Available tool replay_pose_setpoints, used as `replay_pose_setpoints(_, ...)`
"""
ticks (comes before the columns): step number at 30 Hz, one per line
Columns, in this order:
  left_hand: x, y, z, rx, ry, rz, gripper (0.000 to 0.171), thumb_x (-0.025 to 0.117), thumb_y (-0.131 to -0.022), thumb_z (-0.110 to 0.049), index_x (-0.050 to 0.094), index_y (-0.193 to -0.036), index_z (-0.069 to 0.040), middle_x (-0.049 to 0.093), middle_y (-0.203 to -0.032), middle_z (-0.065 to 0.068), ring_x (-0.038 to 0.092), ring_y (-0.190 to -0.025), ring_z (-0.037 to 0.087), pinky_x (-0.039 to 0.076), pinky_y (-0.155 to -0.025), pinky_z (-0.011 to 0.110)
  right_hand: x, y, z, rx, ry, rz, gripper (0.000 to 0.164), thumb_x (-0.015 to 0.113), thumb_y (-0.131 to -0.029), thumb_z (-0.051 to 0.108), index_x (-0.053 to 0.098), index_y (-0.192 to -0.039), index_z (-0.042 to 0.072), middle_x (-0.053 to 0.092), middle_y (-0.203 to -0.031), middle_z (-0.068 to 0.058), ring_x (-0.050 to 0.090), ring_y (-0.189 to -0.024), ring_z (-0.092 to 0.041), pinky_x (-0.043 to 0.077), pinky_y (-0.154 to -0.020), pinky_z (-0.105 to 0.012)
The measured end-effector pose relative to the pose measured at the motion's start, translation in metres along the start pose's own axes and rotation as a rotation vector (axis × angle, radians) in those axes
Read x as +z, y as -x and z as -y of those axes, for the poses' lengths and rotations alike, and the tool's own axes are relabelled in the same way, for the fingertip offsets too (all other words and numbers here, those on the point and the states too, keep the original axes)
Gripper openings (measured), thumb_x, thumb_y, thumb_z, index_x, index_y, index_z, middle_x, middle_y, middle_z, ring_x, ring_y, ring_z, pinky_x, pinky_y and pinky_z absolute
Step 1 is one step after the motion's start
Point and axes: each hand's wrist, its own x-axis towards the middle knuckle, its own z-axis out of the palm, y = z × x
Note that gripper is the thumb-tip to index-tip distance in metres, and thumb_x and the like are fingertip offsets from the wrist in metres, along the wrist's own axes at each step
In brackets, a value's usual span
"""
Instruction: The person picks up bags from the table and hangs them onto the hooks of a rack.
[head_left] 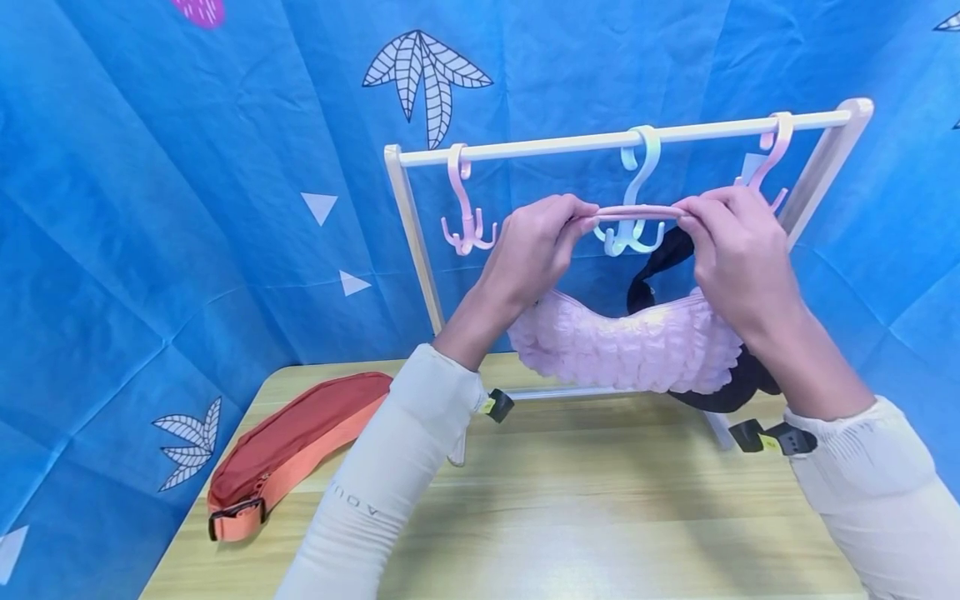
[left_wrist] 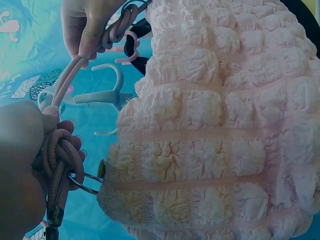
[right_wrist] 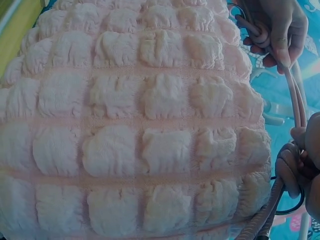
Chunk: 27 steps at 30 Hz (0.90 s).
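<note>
Blue printed cloth behind wooden worktop. Head view: fingers of your left hand and right hand pinch pink strap, crossing before pale-blue hook; cannot tell if touching. Pink puffy bag hangs below strap, partly hiding black item. Left wrist view: your left hand cut off at left edge, around strap knot. Right wrist view: bag fills most, edges cropped; your right hand barely shown, right edge.

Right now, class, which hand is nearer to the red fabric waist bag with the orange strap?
Left. The left hand is raised, up and right of the red bag, pinching the thin pink doubled strap; the right hand is farther right, pinching the same strap.
</note>
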Motion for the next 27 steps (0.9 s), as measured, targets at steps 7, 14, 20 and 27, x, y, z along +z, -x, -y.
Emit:
replay_pose_setpoints(7,0.0029,-0.001,0.0006,-0.013,-0.003,0.002,0.024,0.062,-0.105,-0.021,0.073,-0.121,-0.008,0.075,-0.105,0.005,0.061,-0.083,0.012,0.048,-0.07,0.016,0.0026,-0.0034,-0.0054,0.008,-0.017,0.031,0.025,0.059,-0.104,0.01,0.071,-0.118,-0.007,0.066,-0.109,-0.027,0.062,-0.104,-0.04,0.053,-0.103,-0.059)
replay_pose_setpoints(14,0.0046,-0.0009,0.0017,-0.035,-0.004,0.013,0.024,0.061,-0.105,-0.021,0.073,-0.121,-0.008,0.075,-0.104,0.004,0.06,-0.081,0.011,0.046,-0.067,0.015,0.0056,-0.005,-0.0078,0.035,-0.026,0.066,0.025,0.059,-0.104,0.01,0.071,-0.119,-0.006,0.066,-0.109,-0.026,0.062,-0.104,-0.039,0.055,-0.099,-0.06)
replay_pose_setpoints(20,0.0077,0.0006,0.0047,-0.045,0.005,0.014,0.024,0.062,-0.105,-0.022,0.074,-0.12,-0.008,0.075,-0.101,0.004,0.058,-0.076,0.011,0.043,-0.063,0.015,0.0079,-0.004,-0.0082,0.084,-0.03,0.095,0.025,0.061,-0.103,0.01,0.072,-0.12,-0.005,0.067,-0.109,-0.025,0.064,-0.104,-0.039,0.056,-0.099,-0.06)
replay_pose_setpoints(27,0.0106,0.0033,0.0063,-0.061,0.013,0.024,0.024,0.062,-0.104,-0.022,0.073,-0.121,-0.008,0.075,-0.101,0.005,0.057,-0.076,0.011,0.044,-0.063,0.015,0.0078,-0.0013,-0.0082,0.135,-0.052,0.122,0.024,0.062,-0.103,0.011,0.073,-0.119,-0.004,0.069,-0.107,-0.025,0.064,-0.102,-0.039,0.055,-0.097,-0.061)
